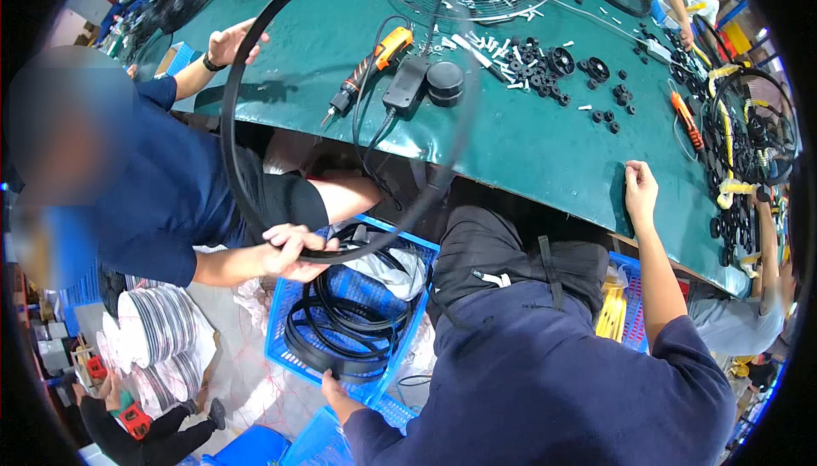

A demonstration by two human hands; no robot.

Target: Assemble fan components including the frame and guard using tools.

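L hand (pixel 334 388) (fingers' grip unclear) by lattice plastic crate (pixel 279 321) w/ round hoops (pixel 340 367), lower ctr; R hand (pixel 641 189) loosely clenched, glossy desk (pixel 545 151), ctr-R.

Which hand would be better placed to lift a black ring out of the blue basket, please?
Probably the left hand: it is at the blue basket, close to the black rings inside. The right hand is farther off, at the green table.
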